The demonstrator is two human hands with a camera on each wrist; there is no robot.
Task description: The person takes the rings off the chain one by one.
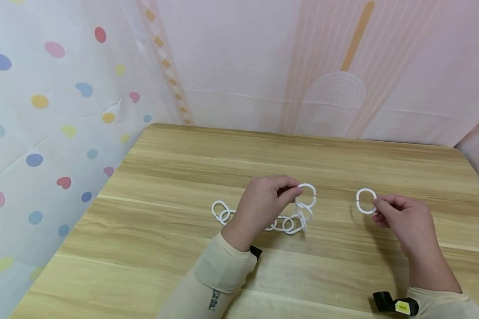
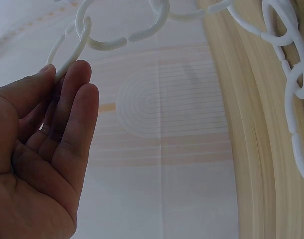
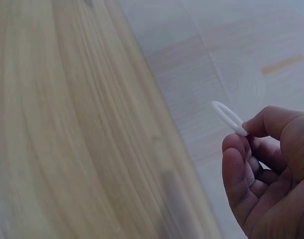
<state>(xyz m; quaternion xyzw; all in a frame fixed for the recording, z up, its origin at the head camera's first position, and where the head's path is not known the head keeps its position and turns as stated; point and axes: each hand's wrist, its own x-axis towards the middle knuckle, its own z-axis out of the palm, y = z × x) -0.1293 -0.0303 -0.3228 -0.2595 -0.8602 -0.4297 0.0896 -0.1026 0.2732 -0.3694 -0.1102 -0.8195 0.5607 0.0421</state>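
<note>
My left hand (image 1: pixel 263 204) pinches the end link of a white plastic chain (image 1: pixel 289 225) between thumb and fingers. From that raised link the chain hangs down to the wooden table and runs left behind the hand, which hides its middle part. In the left wrist view the pinched link (image 2: pixel 72 57) shows at the fingertips, with more links joined above it and small gaps in their rings. To the right, my right hand (image 1: pixel 409 223) holds a single loose white link (image 1: pixel 366 201) upright by its side, apart from the chain. The right wrist view shows this link (image 3: pixel 229 118) nearly edge-on.
The wooden table (image 1: pixel 175 168) reaches back to a pink patterned cloth (image 1: pixel 239 66). A cloth with coloured dots and hearts (image 1: pixel 64 133) hangs along the left. A black strap with a yellow label (image 1: pixel 401 306) sits at my right wrist.
</note>
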